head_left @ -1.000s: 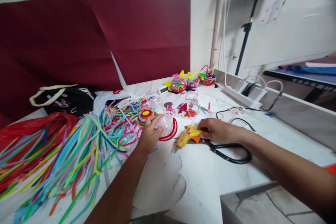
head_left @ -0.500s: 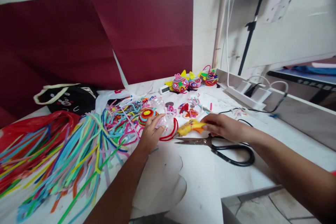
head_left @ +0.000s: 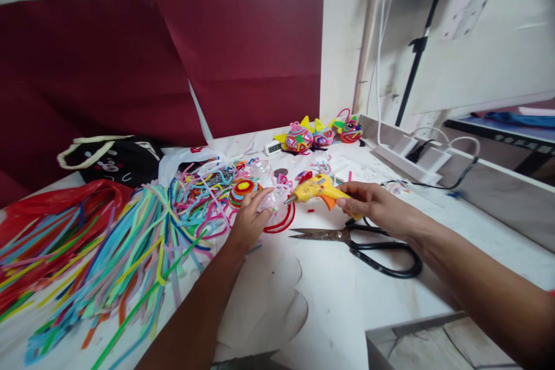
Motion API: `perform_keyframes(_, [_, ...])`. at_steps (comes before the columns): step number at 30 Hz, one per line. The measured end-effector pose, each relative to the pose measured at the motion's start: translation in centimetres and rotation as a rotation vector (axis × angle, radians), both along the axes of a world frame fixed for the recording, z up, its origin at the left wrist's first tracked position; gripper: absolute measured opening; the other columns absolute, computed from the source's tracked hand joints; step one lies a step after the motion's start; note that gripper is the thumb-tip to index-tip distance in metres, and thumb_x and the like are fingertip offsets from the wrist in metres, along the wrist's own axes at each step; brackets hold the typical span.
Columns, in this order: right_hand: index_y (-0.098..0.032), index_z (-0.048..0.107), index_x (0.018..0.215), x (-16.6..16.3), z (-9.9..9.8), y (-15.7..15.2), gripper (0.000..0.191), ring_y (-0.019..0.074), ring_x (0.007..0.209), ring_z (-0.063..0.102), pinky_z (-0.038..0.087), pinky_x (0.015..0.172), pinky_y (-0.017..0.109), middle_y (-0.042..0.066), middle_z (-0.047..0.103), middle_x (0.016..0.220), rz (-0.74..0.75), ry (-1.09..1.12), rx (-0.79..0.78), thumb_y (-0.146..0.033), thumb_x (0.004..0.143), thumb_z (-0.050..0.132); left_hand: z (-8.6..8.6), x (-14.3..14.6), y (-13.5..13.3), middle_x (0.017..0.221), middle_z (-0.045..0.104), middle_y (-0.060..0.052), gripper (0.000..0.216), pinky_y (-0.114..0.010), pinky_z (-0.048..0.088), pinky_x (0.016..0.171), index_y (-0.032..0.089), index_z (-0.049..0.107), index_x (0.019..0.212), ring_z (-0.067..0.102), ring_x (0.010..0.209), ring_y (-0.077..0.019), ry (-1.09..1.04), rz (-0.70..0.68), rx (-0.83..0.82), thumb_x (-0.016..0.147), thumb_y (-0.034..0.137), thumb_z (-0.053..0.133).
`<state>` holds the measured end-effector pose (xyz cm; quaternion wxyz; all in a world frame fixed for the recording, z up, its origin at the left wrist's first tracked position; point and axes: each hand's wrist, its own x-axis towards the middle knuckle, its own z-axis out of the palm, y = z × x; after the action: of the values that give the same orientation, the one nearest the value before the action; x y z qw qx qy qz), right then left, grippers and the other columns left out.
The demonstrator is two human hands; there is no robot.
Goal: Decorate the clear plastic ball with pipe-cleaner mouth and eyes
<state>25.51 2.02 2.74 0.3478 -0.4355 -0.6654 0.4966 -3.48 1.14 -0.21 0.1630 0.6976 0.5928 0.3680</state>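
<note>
My right hand (head_left: 368, 205) is wrapped round the handle of a yellow hot glue gun (head_left: 314, 186) with an orange trigger. Its nozzle points left, close to the rim of a clear plastic ball (head_left: 275, 214). Red pipe cleaner (head_left: 287, 221) curves round the ball's right and lower side. My left hand (head_left: 252, 217) grips the ball from the left, fingers and thumb on its surface. Just behind that hand lies a round coil of striped pipe cleaner (head_left: 243, 192). Large black-handled scissors (head_left: 347, 235) rest below the glue gun, blades slightly apart.
Bundles of coloured pipe cleaners (head_left: 130, 254) and a red plastic bag (head_left: 99, 191) cover the left side. Decorated balls (head_left: 299, 137) and a small white timer (head_left: 273, 147) stand at the back. A power strip (head_left: 410, 162) with cables lies right. Cut paper (head_left: 264, 295) lies in front.
My right hand has lifted the glue gun a little upward, and its nozzle has moved up beside the ball. A small red piece now shows on the table beneath it. My left hand stays put.
</note>
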Motion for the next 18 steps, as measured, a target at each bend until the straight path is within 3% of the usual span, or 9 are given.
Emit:
perform_keyframes(6, [-0.017, 0.062, 0.095, -0.7, -0.4, -0.2, 0.041, 0.0117, 0.067, 0.047, 0.037, 0.059, 0.024, 0.0, 0.055, 0.083, 0.004, 0.107, -0.004, -0.048, 0.071, 0.076, 0.1, 0.0, -0.1, 0.131, 0.049, -0.009, 0.051, -0.041, 0.036, 0.109, 0.022, 0.058, 0.132, 0.046, 0.128, -0.0265, -0.006, -0.002, -0.002, 0.084, 0.032, 0.047])
perform_keyframes(10, [-0.017, 0.059, 0.082, -1.2, -0.1, -0.5, 0.031, 0.0109, 0.063, 0.042, 0.032, 0.054, 0.024, -0.002, 0.048, 0.074, 0.004, 0.05, 0.057, -0.044, 0.074, 0.073, 0.1, 0.1, -0.2, 0.131, 0.049, -0.01, 0.051, -0.04, 0.036, 0.109, 0.02, 0.058, 0.132, 0.046, 0.128, -0.0265, -0.015, -0.002, -0.001, 0.083, 0.032, 0.047])
perform_keyframes(18, [-0.018, 0.055, 0.08, -1.3, -0.4, -0.3, 0.038, 0.0112, 0.064, 0.042, 0.033, 0.053, 0.024, -0.002, 0.046, 0.074, -0.032, 0.023, 0.086, -0.05, 0.071, 0.073, 0.0, 0.1, -0.1, 0.13, 0.05, -0.008, 0.05, -0.04, 0.037, 0.108, 0.023, 0.058, 0.132, 0.047, 0.127, -0.0262, -0.028, -0.001, 0.008, 0.083, 0.03, 0.049])
